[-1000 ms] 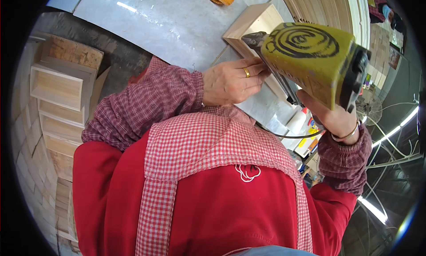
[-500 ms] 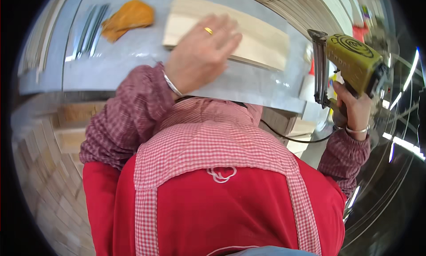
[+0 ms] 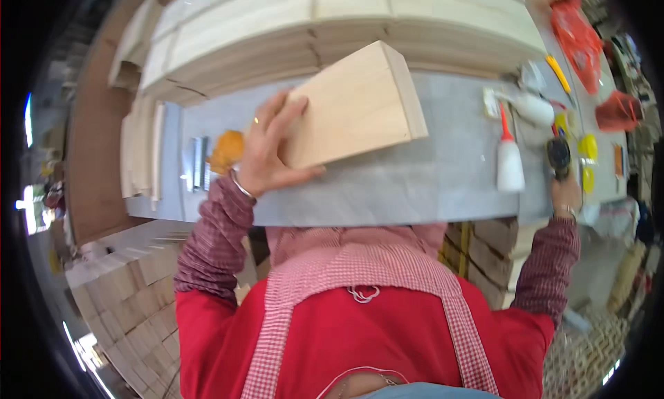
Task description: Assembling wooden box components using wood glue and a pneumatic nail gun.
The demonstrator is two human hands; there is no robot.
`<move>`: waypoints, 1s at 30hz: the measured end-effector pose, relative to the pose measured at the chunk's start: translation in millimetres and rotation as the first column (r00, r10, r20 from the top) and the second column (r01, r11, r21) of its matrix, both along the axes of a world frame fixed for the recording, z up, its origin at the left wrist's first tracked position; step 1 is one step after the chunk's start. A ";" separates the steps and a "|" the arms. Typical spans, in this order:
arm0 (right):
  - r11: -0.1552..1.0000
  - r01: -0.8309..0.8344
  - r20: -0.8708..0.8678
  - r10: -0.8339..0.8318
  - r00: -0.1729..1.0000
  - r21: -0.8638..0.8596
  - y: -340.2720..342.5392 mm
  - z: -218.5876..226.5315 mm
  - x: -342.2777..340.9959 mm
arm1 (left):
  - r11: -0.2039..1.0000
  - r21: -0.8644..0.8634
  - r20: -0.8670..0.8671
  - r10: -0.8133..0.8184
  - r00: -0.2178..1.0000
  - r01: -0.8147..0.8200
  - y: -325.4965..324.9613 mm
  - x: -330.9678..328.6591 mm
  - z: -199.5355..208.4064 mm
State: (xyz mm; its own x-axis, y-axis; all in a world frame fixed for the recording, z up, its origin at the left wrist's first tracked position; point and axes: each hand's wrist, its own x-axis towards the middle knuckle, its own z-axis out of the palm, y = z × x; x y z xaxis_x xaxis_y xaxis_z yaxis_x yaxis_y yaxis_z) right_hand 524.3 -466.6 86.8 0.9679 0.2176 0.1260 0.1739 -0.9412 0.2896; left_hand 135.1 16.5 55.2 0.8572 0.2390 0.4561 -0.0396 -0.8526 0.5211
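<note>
My left hand (image 3: 266,150) grips the left end of a pale wooden box (image 3: 353,105), thumb at the lower edge and fingers on the upper part. The box is tilted, its right end angled up and away, and a narrow side shows at the right. At the right of the table, my right hand (image 3: 566,193) is closed on the handle of a nail gun (image 3: 557,157), seen nearly end-on and partly hiding what lies behind. A glue bottle (image 3: 510,165) with a red nozzle is just left of the nail gun.
Long stacks of pale boards (image 3: 346,39) line the table's far side. An orange cloth (image 3: 228,150) and metal strips (image 3: 198,165) lie at the left. A white bottle (image 3: 532,110), a yellow cutter knife (image 3: 557,74), yellow tape rolls (image 3: 588,148) and a red bag (image 3: 577,42) are at the right.
My left hand has gone from lying over the flat wooden piece to gripping its left end, now tilted. The nail gun has come down from its raised position to the table's right. The head view has shifted.
</note>
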 end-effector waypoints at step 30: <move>0.261 0.187 -0.263 0.965 -0.013 0.947 290.5 14.3 -230.6 | 0.179 -0.904 0.364 0.797 0.481 0.389 -22.4 -88.2 37.8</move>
State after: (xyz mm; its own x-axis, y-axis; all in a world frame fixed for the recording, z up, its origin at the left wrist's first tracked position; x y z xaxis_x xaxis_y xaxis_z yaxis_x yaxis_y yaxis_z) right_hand 293.6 -176.1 101.1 0.1516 0.9858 -0.0721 0.1058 -0.0887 -0.9904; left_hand 46.8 -5.9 93.0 0.1471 0.9891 -0.0057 -0.7598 0.1167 0.6396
